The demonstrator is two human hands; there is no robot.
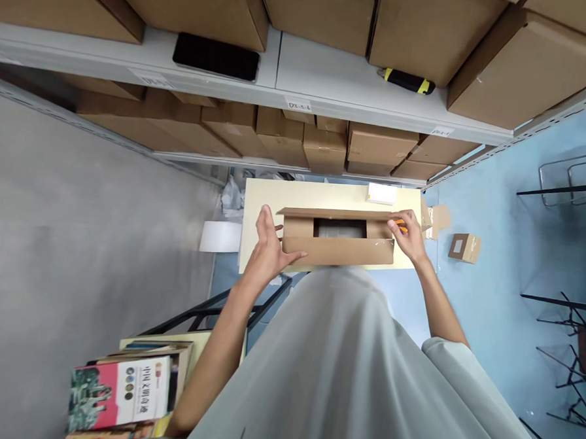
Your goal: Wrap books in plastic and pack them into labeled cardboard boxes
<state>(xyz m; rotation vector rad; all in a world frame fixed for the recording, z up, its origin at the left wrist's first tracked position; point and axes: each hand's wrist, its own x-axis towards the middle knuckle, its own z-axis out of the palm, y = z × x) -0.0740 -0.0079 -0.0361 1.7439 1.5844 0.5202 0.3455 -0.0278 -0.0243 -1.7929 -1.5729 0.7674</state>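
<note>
A long cardboard box point(338, 251) sits on the pale yellow table point(304, 194) in front of me. Its long flaps are apart, and a dark gap shows between the short flaps in the middle. My left hand point(268, 248) holds the box's left end, thumb on the near flap and fingers spread along the side. At the right end, my right hand point(407, 236) is closed around a small orange tool point(401, 226), mostly hidden by the fingers; its kind is unclear. Those fingertips are at the far flap's right corner.
Above the table, a grey shelf point(325, 74) carries cardboard boxes, a black phone point(216, 57) and a black-and-yellow utility knife point(407, 81). A small white box point(381, 193) lies at the table's back. Books point(119, 394) are stacked lower left; a carton point(465, 247) is on the blue floor.
</note>
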